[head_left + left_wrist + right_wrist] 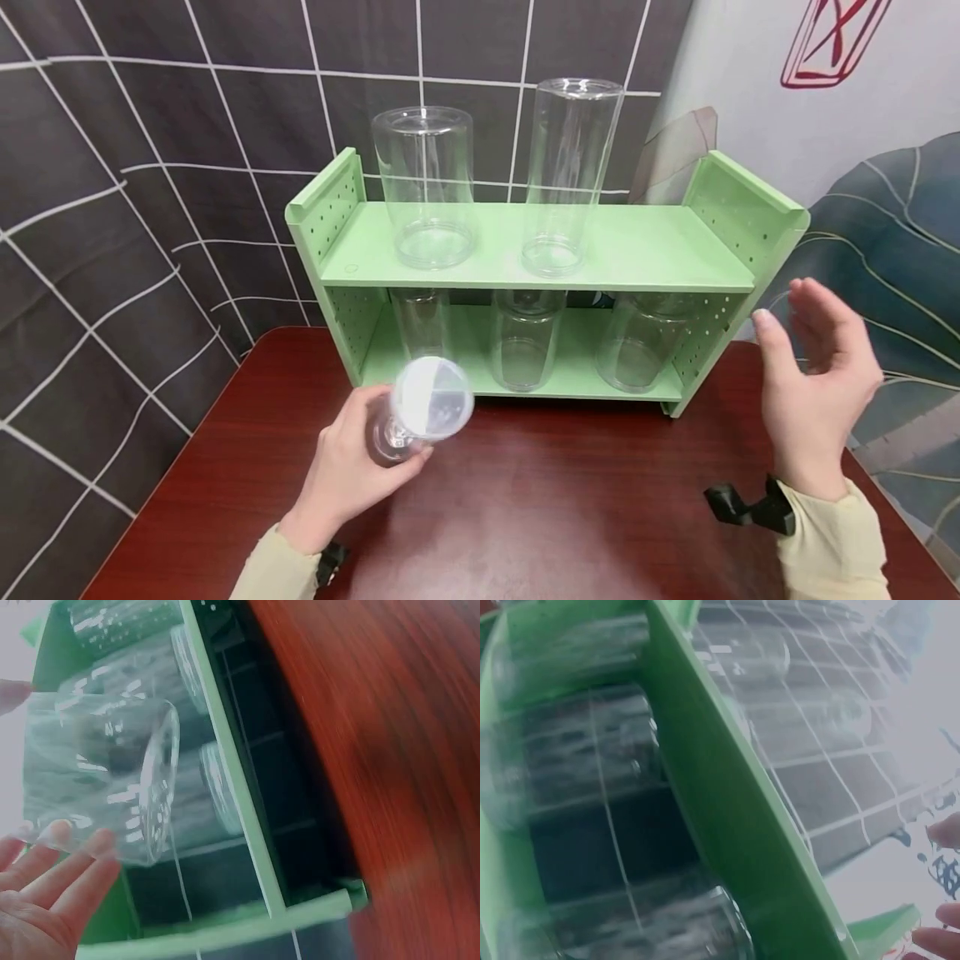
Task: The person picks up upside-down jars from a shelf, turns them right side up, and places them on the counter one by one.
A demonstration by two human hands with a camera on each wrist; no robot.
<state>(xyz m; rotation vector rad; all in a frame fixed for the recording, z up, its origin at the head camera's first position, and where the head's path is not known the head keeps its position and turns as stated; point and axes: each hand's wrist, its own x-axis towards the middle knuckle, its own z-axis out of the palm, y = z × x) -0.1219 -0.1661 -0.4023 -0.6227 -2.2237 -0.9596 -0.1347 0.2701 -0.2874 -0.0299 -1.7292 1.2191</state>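
Observation:
A clear plastic jar (432,398) sits in the grip of my left hand (347,467), tilted in front of the shelf's lower tier, its round end glaring in the light. In the left wrist view the same jar (97,765) lies between the thumb and fingers (86,881). My right hand (821,387) is raised by the shelf's right end, thumb apart from the bent fingers, holding nothing. Only its fingertips (941,937) show in the right wrist view. Nearest my left hand stands a narrow clear jar (422,325) on the lower tier.
The green two-tier shelf (637,233) stands on a reddish-brown table (562,492). On its top tier are a wide clear jar (427,183) and a tall slim one (573,167). Below stand a middle jar (525,342) and a right jar (637,350). Gridded dark cloth (247,108) hangs behind.

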